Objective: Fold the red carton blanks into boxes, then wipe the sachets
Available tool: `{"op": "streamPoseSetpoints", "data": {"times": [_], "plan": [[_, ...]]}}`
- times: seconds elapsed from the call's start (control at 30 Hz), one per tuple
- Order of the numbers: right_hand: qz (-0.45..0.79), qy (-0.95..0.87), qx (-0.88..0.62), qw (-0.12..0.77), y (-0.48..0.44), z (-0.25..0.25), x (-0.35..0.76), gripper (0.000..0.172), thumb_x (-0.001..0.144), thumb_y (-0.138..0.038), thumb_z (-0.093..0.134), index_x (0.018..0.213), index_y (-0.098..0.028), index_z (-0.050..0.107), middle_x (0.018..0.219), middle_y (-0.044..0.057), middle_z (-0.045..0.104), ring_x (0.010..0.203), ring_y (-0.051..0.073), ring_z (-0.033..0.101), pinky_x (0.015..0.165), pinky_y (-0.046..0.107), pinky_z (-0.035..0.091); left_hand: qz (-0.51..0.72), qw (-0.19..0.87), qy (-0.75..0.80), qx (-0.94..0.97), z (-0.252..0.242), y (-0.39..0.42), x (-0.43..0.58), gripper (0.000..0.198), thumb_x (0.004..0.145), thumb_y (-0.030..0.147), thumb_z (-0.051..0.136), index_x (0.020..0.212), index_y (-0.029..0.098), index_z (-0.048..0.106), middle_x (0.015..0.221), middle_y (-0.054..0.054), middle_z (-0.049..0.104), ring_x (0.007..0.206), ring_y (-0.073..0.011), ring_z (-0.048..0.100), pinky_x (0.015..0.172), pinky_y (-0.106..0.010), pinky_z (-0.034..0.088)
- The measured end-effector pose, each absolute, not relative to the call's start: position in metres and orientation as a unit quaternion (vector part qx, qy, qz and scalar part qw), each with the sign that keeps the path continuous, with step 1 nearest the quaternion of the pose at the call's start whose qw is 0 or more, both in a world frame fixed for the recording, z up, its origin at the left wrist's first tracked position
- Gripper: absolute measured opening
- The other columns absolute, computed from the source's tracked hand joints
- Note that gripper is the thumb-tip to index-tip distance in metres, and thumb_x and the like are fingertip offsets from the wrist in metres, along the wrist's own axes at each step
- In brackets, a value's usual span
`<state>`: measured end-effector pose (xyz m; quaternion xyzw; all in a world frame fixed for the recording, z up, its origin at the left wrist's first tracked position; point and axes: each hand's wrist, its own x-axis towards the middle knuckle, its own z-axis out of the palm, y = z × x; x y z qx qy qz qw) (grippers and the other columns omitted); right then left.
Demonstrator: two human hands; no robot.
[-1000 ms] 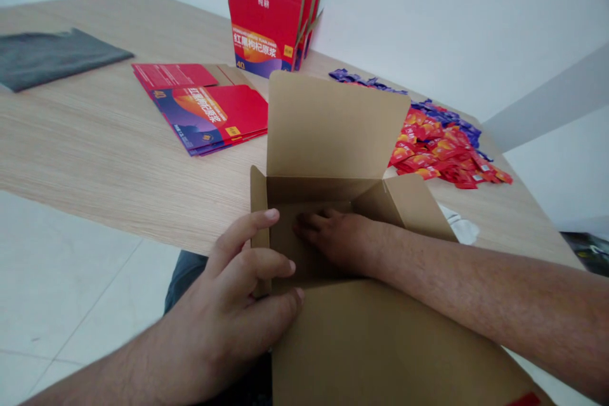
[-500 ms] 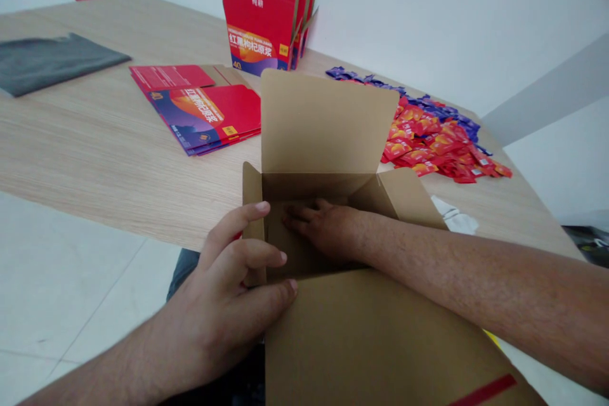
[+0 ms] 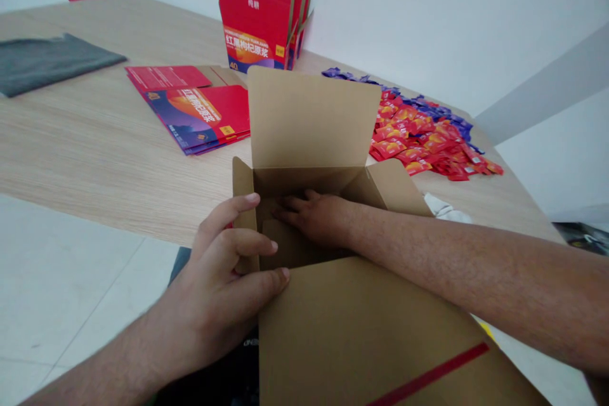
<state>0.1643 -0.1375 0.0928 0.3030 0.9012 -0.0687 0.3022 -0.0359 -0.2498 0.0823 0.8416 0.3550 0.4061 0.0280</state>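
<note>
Single head-worn view from just above, facing forward and down — both hands [image 3: 212, 288] and the open carton [image 3: 314, 117] close below, the worktop [image 3: 143, 184] stretching beyond to its far edge, floor [image 3: 66, 285] past its near edge.

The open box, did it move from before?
Yes, the box has shifted slightly left against the packets on the table; more of them show past its raised flap.

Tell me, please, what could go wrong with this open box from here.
The right hand reaches inside the box, so hard pushing might bend it. The left hand is at one side only, so the box might twist. Sachets lie loose beyond it, so a knock might scatter some.
</note>
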Motion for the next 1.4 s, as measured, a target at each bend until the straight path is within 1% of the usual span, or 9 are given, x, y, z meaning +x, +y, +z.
{"op": "streamPoseSetpoints", "data": {"times": [0.1, 0.23, 0.37, 0.53, 0.73, 0.9, 1.0, 1.2, 1.4], "plan": [[-0.058, 0.915, 0.292, 0.272, -0.142, 0.100, 0.169, 0.054, 0.103, -0.020, 0.039, 0.157, -0.022, 0.048, 0.162, 0.013, 0.044, 0.123, 0.034, 0.062, 0.098, 0.046, 0.055, 0.408, 0.039, 0.337, 0.847, 0.085, -0.251, -0.038, 0.025, 0.083, 0.004, 0.072, 0.099, 0.023, 0.071, 0.111, -0.007, 0.058, 0.148, -0.0405, 0.038, 0.110, -0.061, 0.049], [-0.091, 0.927, 0.273, 0.240, -0.151, 0.113, 0.184, 0.054, 0.097, -0.014, 0.050, 0.151, -0.017, 0.053, 0.140, 0.015, 0.061, 0.108, 0.027, 0.070, 0.095, 0.039, 0.056, 0.398, 0.034, 0.362, 0.842, 0.086, -0.254, -0.041, 0.029, 0.081, 0.004, 0.073, 0.100, 0.025, 0.071, 0.111, -0.007, 0.061, 0.147, -0.0399, 0.040, 0.110, -0.063, 0.049], [-0.133, 0.907, 0.282, 0.284, -0.159, 0.113, 0.192, 0.069, 0.090, -0.013, 0.060, 0.157, -0.025, 0.048, 0.156, 0.012, 0.053, 0.120, 0.028, 0.067, 0.099, 0.037, 0.055, 0.407, 0.044, 0.349, 0.843, 0.085, -0.256, -0.040, 0.025, 0.082, 0.003, 0.072, 0.097, 0.023, 0.071, 0.109, -0.007, 0.060, 0.145, -0.0386, 0.043, 0.113, -0.065, 0.047], [-0.139, 0.874, 0.322, 0.337, -0.162, 0.103, 0.186, 0.065, 0.096, -0.016, 0.050, 0.160, -0.028, 0.044, 0.166, 0.010, 0.041, 0.128, 0.034, 0.063, 0.098, 0.043, 0.055, 0.398, 0.050, 0.339, 0.851, 0.086, -0.255, -0.041, 0.024, 0.081, 0.004, 0.075, 0.095, 0.023, 0.070, 0.110, -0.006, 0.061, 0.145, -0.0383, 0.043, 0.111, -0.060, 0.050], [-0.213, 0.868, 0.347, 0.285, -0.162, 0.107, 0.204, 0.060, 0.086, -0.016, 0.062, 0.143, -0.032, 0.064, 0.149, 0.009, 0.061, 0.115, 0.029, 0.069, 0.095, 0.038, 0.054, 0.393, 0.061, 0.319, 0.860, 0.085, -0.254, -0.043, 0.021, 0.087, 0.003, 0.070, 0.099, 0.019, 0.071, 0.114, -0.008, 0.056, 0.149, -0.0400, 0.036, 0.115, -0.062, 0.045], [-0.216, 0.856, 0.359, 0.302, -0.165, 0.109, 0.204, 0.060, 0.085, -0.017, 0.062, 0.143, -0.031, 0.065, 0.145, 0.011, 0.064, 0.117, 0.030, 0.068, 0.096, 0.040, 0.055, 0.395, 0.057, 0.324, 0.858, 0.083, -0.254, -0.044, 0.024, 0.085, 0.004, 0.071, 0.101, 0.022, 0.072, 0.112, -0.007, 0.057, 0.148, -0.0397, 0.038, 0.114, -0.062, 0.047], [-0.184, 0.853, 0.357, 0.333, -0.166, 0.108, 0.193, 0.067, 0.088, -0.016, 0.059, 0.153, -0.030, 0.054, 0.153, 0.012, 0.056, 0.120, 0.032, 0.067, 0.098, 0.041, 0.055, 0.394, 0.058, 0.323, 0.858, 0.084, -0.254, -0.043, 0.022, 0.085, 0.004, 0.071, 0.099, 0.022, 0.071, 0.112, -0.006, 0.058, 0.148, -0.0396, 0.038, 0.114, -0.062, 0.047], [-0.147, 0.847, 0.351, 0.371, -0.164, 0.103, 0.179, 0.075, 0.095, -0.021, 0.053, 0.166, -0.034, 0.029, 0.176, 0.005, 0.016, 0.136, 0.041, 0.055, 0.102, 0.052, 0.054, 0.399, 0.070, 0.332, 0.852, 0.084, -0.254, -0.042, 0.022, 0.085, 0.004, 0.071, 0.098, 0.022, 0.070, 0.112, -0.007, 0.057, 0.148, -0.0405, 0.037, 0.114, -0.064, 0.046], [-0.136, 0.859, 0.328, 0.370, -0.153, 0.100, 0.176, 0.078, 0.092, -0.021, 0.059, 0.164, -0.034, 0.033, 0.176, 0.003, 0.018, 0.139, 0.042, 0.052, 0.107, 0.053, 0.051, 0.397, 0.071, 0.323, 0.856, 0.084, -0.251, -0.043, 0.023, 0.086, 0.005, 0.071, 0.100, 0.022, 0.070, 0.112, -0.007, 0.057, 0.149, -0.0403, 0.036, 0.114, -0.064, 0.045]]}}
